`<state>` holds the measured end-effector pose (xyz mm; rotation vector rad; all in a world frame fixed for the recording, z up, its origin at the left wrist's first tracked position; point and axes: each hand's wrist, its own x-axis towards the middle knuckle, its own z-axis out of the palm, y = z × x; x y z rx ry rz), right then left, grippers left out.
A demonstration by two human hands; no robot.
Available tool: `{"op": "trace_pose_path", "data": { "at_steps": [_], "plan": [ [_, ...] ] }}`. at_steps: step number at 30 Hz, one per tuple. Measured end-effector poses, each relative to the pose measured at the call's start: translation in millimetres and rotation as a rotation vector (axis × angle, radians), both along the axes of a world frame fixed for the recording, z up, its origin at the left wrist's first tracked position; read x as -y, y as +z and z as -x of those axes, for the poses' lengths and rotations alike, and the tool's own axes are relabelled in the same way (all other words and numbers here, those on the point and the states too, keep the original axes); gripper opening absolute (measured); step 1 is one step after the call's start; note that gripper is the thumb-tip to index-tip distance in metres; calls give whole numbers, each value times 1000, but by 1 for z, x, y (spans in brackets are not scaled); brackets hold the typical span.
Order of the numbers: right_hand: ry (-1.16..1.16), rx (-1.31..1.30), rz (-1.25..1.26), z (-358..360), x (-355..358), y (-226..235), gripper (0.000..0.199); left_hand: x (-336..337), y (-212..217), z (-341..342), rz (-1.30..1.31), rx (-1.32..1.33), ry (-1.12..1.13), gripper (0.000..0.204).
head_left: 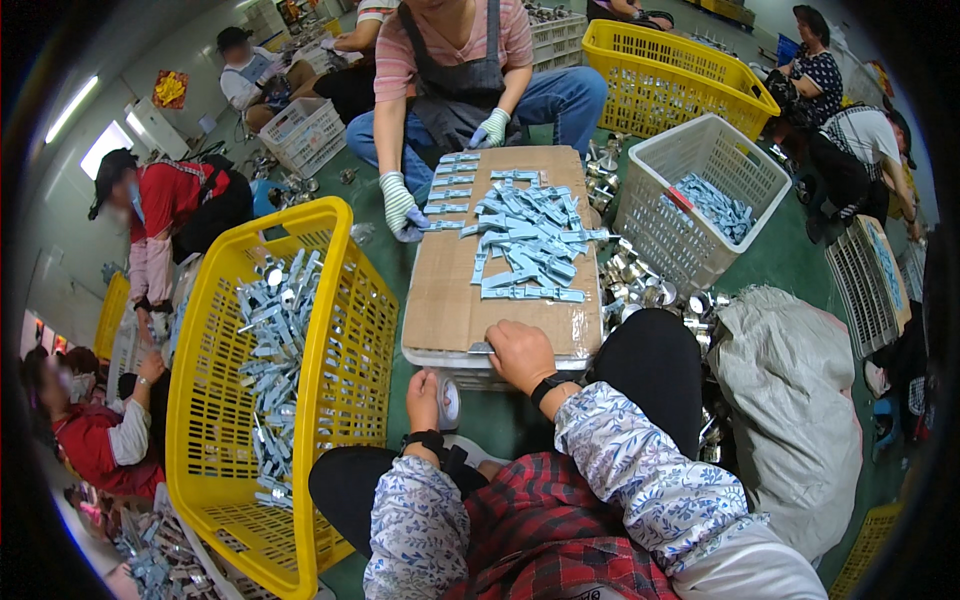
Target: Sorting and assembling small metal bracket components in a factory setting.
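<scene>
My right hand rests on the near edge of a cardboard sheet laid over a white crate, fingers closed on a small flat metal piece. Below the crate edge, my left hand grips a roll of tape. A pile of pale blue metal brackets lies on the cardboard's far half. Across from me a person in striped gloves lays brackets in a row.
A yellow basket of brackets stands at my left. A white basket with brackets and another yellow basket are at the far right. Shiny round metal parts litter the floor beside a grey sack. Several people sit around.
</scene>
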<state>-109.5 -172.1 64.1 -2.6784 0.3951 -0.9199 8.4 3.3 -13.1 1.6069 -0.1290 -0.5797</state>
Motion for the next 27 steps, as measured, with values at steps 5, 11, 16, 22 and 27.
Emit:
{"op": "trace_pose_path", "data": {
  "at_steps": [5,11,16,22,27],
  "plan": [
    [-7,-4,-3,-1,3,3,21,4,0,-3,18,-7,-10,25],
    [33,7,-63,-16,-4,2,18,-8,-7,-14,15,33,36,28],
    [26,90,-141,-8,1,-17,19,6,2,1,-100,39,-63,30],
    [-18,-44,-83,-1,-16,13,22,9,-14,7,-56,56,18,32],
    [-14,-56,-76,-10,-23,14,23,3,-10,4,-44,31,98,32]
  ]
}}
